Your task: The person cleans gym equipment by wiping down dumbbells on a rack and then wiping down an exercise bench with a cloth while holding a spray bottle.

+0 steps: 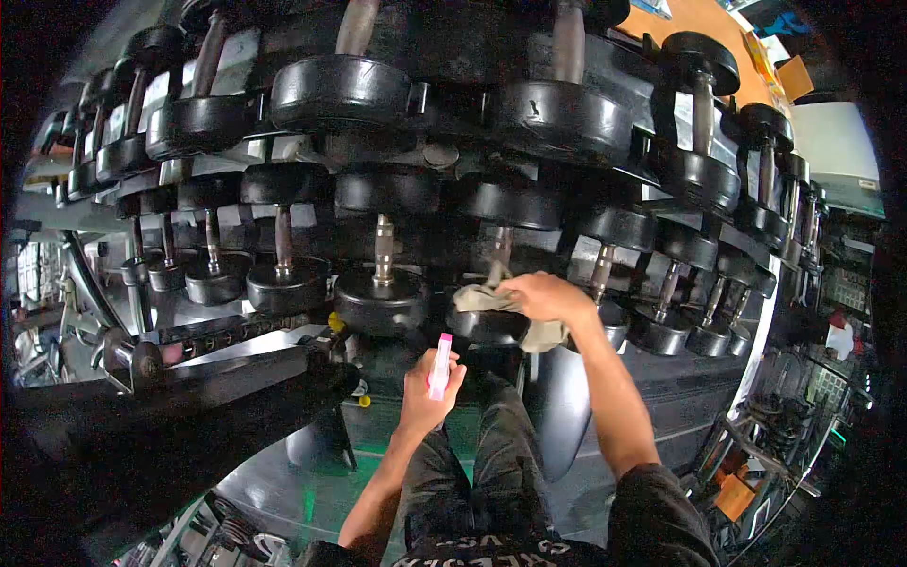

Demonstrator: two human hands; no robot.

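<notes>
My left hand (430, 387) is closed around a spray bottle (439, 369); only its pink-and-white trigger head shows from above, and the body below is hidden. It is held low in front of the rack, pointing forward. My right hand (548, 298) grips a beige cloth (484, 299), which lies over the front head of a black dumbbell (482, 326) on the lower tier. Part of the cloth hangs below my palm. That dumbbell's metal handle (501, 248) is partly covered by the cloth. Just left of it sits another dumbbell (383, 300).
The upper tier holds several large black dumbbells (340, 90). More line the lower tier on both sides (283, 283). A padded black bench or machine part (189, 416) stands at the left. A wooden surface (727, 38) with items is at the upper right.
</notes>
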